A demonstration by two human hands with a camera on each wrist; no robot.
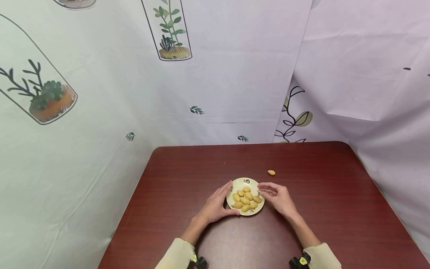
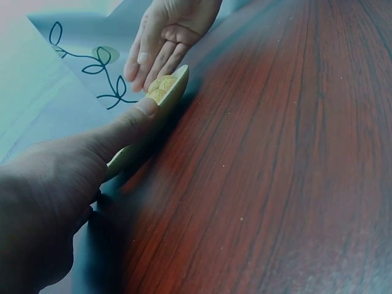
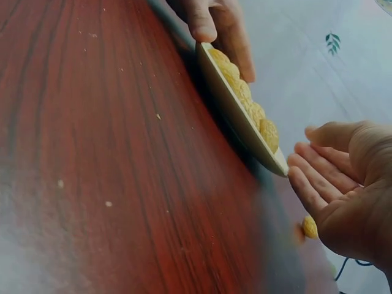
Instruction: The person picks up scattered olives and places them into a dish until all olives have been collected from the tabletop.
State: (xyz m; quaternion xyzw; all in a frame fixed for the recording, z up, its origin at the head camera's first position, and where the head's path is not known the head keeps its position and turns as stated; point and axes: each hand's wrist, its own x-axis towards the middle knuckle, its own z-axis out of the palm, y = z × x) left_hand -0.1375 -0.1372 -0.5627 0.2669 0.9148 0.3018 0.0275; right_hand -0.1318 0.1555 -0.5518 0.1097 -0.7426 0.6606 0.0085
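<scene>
A small pale-yellow plate [image 1: 234, 184] with dark printed motifs on its rim bears several yellowish, wrinkled, oval walnut-like nuts [image 1: 245, 200]. My left hand [image 1: 215, 205] holds the plate from the left, its thumb [image 2: 131, 122] at the near rim and its fingers along the far-left edge. On the right side, my right hand [image 1: 278, 197] has its fingers loosely bent and holds nothing. Its fingertips [image 3: 297, 174] are at or very close to the plate's right rim; whether they touch it I cannot tell. One loose nut [image 1: 271, 172] lies on the table beyond the right hand.
The dark red wood-grain table [image 1: 188, 168] carries small pale specks. Behind it and at both sides hangs white cloth [image 1: 235, 93] printed with plants. Both wrists wear black camera mounts [image 1: 201, 262] below light sleeves.
</scene>
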